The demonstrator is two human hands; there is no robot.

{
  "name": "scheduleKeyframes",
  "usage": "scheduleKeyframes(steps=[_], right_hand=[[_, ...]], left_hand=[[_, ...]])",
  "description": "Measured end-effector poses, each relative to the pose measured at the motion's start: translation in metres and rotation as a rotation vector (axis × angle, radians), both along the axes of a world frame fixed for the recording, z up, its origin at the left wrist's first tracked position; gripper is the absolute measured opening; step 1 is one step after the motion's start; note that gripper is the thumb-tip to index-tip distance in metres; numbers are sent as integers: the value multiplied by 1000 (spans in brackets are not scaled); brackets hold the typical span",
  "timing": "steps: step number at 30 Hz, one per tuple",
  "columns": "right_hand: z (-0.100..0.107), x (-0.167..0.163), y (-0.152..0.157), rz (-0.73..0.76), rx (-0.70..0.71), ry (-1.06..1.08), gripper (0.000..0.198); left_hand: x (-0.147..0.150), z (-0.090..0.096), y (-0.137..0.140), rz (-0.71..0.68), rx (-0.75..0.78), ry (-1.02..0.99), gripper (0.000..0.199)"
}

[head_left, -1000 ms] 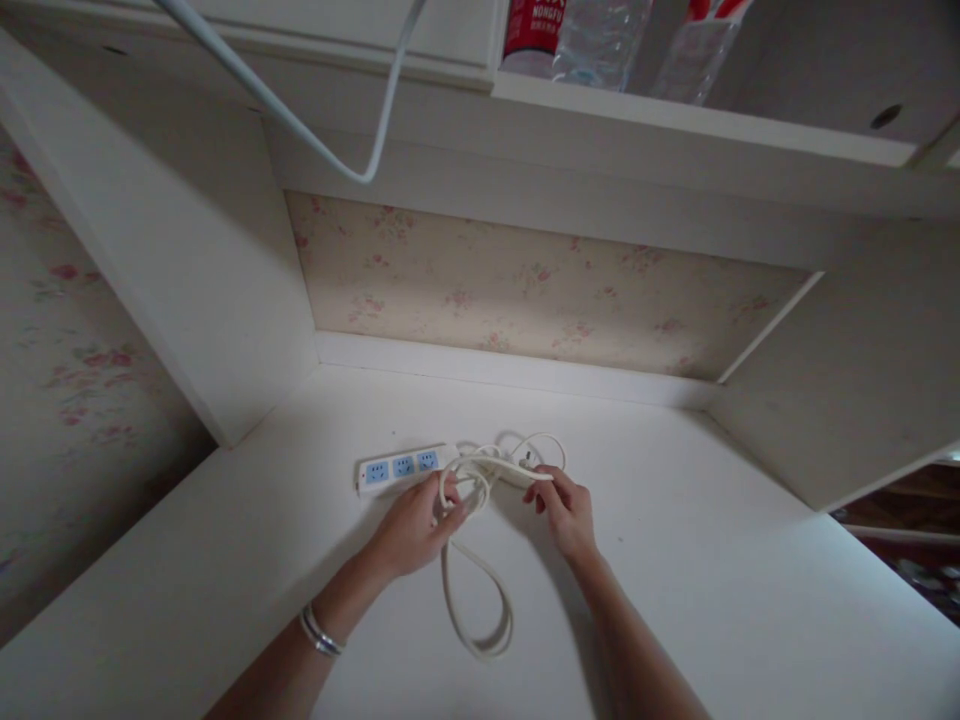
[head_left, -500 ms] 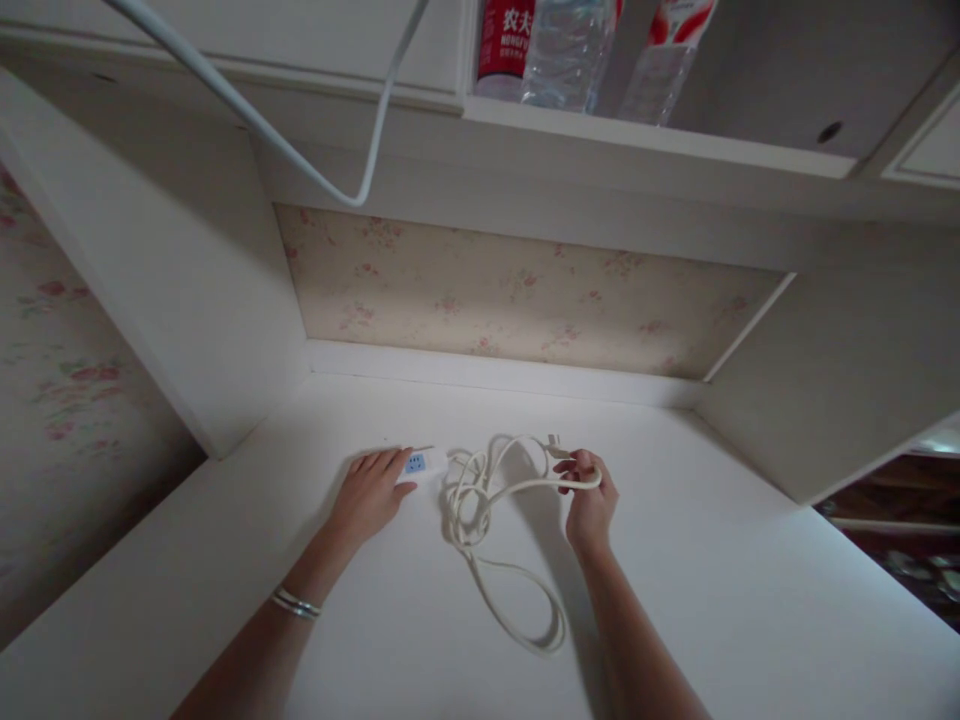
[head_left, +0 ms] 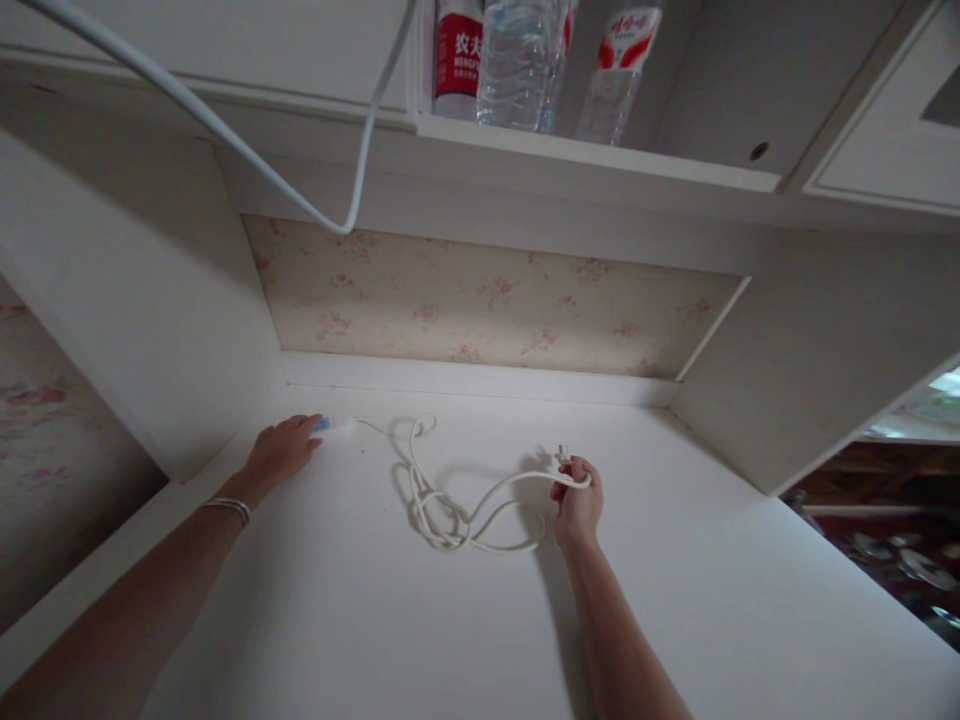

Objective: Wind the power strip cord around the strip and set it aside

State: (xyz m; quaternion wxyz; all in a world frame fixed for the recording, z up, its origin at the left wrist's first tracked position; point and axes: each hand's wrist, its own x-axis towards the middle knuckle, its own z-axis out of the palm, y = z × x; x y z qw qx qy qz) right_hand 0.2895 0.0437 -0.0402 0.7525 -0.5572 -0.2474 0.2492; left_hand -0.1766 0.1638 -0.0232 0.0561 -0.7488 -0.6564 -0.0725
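Observation:
At the back left of the white desktop, my left hand (head_left: 282, 452) is closed over a white power strip (head_left: 342, 426). Only the strip's right end and a bit of its blue socket face show past my fingers. Its cream cord (head_left: 442, 535) runs from that end and lies in loose, tangled loops between my hands. My right hand (head_left: 579, 508) grips the cord's other end just above the desktop. The plug (head_left: 562, 455) sticks up past my fingertips with its metal prongs pointing away from me, and a length of cord bends across my fingers.
The white desktop (head_left: 360, 620) is boxed in by side panels and a low back ledge (head_left: 480, 378). Overhead, a cabinet shelf (head_left: 600, 155) holds several plastic bottles (head_left: 514, 65). A bent white rod or cable (head_left: 285, 190) hangs across the upper left.
My left hand has moved the power strip left and back across the desktop. The cord has stretched out, with looser loops. My right hand still holds the plug end. The view has shifted slightly.

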Motion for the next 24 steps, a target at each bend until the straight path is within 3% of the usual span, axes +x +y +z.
scheduleKeyframes(steps=[3, 6, 11, 15, 18, 24], right_hand=[[-3, 0, 1, 22, -35, -3, 36], [0, -3, 1, 41, -39, 45, 41], [6, -11, -1, 105, 20, 161, 50], [8, -17, -4, 156, 19, 142, 53], [7, -18, -6, 171, -21, 83, 57], [-5, -15, -3, 291, -238, -48, 41]], left_hand=[[1, 1, 3, 105, 10, -8, 42], [22, 4, -8, 140, 86, -60, 42], [100, 12, -66, -252, 184, -520, 25], [160, 17, -120, -554, 2, -912, 18], [184, 12, -136, -603, -77, -866, 24], [195, -7, -127, -425, -72, -543, 23]])
